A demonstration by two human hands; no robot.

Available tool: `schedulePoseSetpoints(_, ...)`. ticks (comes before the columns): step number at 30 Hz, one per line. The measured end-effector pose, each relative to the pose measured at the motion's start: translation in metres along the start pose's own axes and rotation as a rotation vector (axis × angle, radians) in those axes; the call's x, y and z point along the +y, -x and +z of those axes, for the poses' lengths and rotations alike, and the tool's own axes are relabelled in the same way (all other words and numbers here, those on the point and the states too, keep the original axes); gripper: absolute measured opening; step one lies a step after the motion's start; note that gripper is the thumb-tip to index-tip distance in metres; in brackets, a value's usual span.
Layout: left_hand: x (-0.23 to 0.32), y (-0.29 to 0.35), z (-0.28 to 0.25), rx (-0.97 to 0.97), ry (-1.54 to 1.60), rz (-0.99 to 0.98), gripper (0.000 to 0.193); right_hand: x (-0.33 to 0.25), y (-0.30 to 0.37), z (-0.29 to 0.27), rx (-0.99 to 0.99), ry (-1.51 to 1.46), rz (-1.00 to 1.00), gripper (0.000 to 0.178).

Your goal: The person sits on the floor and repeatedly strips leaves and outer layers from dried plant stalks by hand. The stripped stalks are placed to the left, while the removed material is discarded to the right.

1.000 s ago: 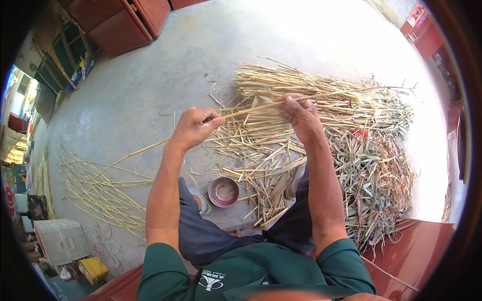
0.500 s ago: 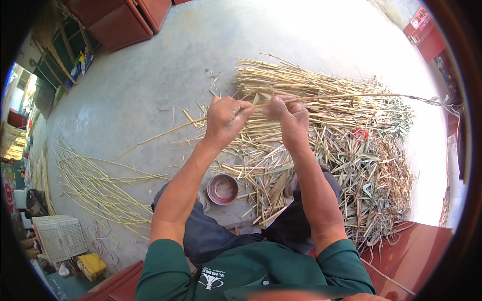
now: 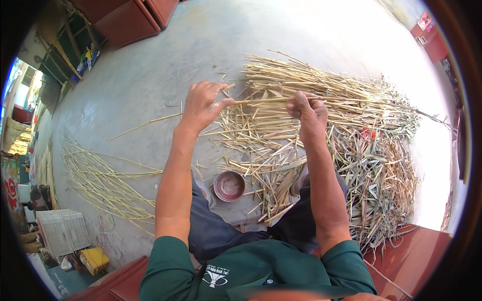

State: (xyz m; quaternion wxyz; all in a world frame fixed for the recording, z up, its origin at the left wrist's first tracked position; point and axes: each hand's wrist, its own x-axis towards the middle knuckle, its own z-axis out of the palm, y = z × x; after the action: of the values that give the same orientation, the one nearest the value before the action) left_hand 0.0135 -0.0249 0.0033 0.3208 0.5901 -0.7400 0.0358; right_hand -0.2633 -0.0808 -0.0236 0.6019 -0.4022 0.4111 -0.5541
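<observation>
- The stalk [image 3: 266, 101], long, thin and straw-coloured, is held up in front of the person, crossing between the two hands above the floor; its frayed tip hangs far off to the right, past the big heap of stalks [image 3: 321, 83].
- The right hand [image 3: 312, 111] pinches it between thumb and fingers, part-way along its length.
- The left hand [image 3: 205, 104] is curved about the stalk further left, thumb and forefinger parted; whether it presses on the stalk or lets it run loose, one cannot tell. A thin length shows beyond that hand, seemingly the same stalk.
- It looks very light and dry, stiff over a short span yet springy over its whole length (the far end would probably whip about at a flick of the wrist).
- The surface is likely smooth, so bare fingers may slide along it easily; a hard bend would probably crack it, and split edges could prick.
- A light pinch at two places near the middle should suit it best; the wispy tip looks too weak to hold by.
- Below the hands sit a dark red bowl [image 3: 229, 186] and, to the left, slender loose stems [image 3: 103, 188].
</observation>
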Motion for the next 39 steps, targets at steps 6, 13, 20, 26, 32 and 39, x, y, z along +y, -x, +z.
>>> schedulePoseSetpoints(6, 0.02, 0.001, 0.03, -0.114, 0.149, -0.129, 0.019, 0.001, -0.003, -0.002, -0.005, -0.035, 0.051, 0.025)
schedulePoseSetpoints(13, 0.021, 0.002, 0.036, -0.092, 0.541, -0.323, 0.012, -0.005, -0.005, -0.007, -0.047, -0.019, 0.065, 0.024)
schedulePoseSetpoints(20, 0.029, 0.006, 0.028, -0.144, 0.768, -0.603, 0.009, -0.007, -0.007, -0.007, -0.053, -0.016, 0.057, 0.025)
schedulePoseSetpoints(26, 0.005, -0.001, -0.005, 0.24, 0.772, -0.511, 0.011, -0.017, -0.011, -0.027, 0.063, 0.012, 0.075, 0.025)
schedulePoseSetpoints(32, 0.008, 0.002, 0.008, 0.06, -0.138, 0.015, 0.031, -0.022, -0.008, -0.028, 0.039, -0.034, 0.083, 0.025)
schedulePoseSetpoints(39, 0.019, -0.005, 0.023, -0.352, 0.668, -0.428, 0.018, -0.02, -0.01, -0.022, -0.176, -0.122, -0.031, 0.019)
